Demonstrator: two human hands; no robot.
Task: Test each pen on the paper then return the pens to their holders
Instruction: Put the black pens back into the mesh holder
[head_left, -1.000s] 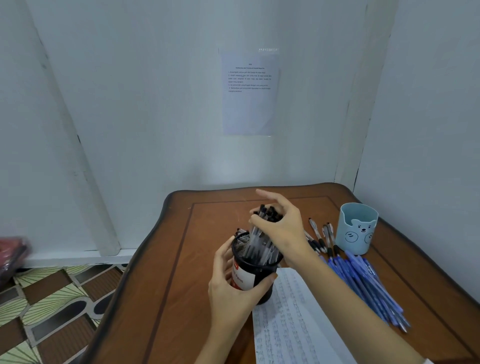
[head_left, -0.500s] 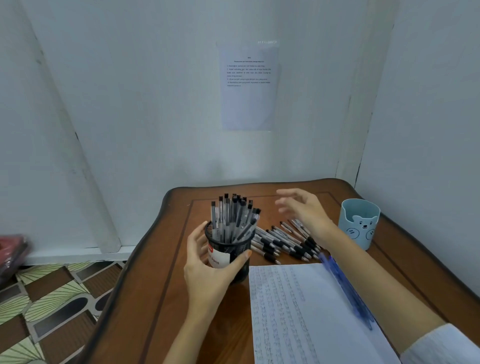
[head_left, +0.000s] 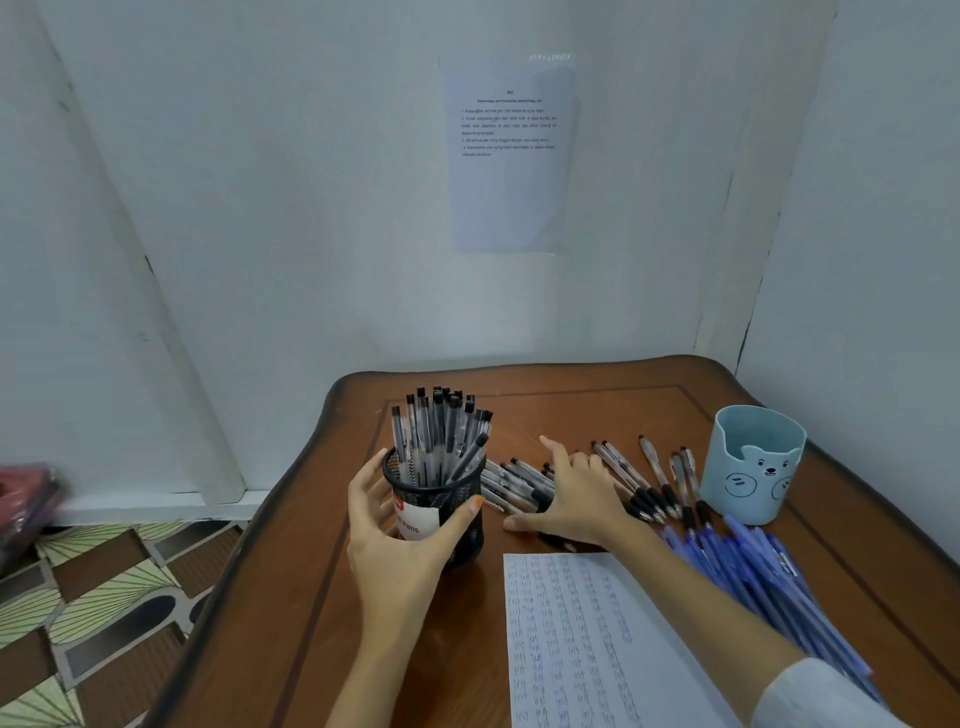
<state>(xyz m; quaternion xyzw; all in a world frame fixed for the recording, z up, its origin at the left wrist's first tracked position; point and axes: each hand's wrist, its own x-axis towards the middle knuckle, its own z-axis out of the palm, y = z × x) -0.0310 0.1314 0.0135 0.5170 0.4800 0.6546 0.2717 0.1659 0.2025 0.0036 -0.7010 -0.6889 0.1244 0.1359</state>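
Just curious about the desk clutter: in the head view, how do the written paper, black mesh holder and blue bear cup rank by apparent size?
1. written paper
2. black mesh holder and blue bear cup: look alike, so unranked.

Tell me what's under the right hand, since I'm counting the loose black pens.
The right hand lies flat on the pile of black pens on the table. Pens stick out on both sides of it; those beneath the palm are covered and can't be counted.

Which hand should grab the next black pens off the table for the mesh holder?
Right. The right hand already rests on the loose black pens beside the mesh holder, fingers spread. The left hand is wrapped around the holder, steadying it.
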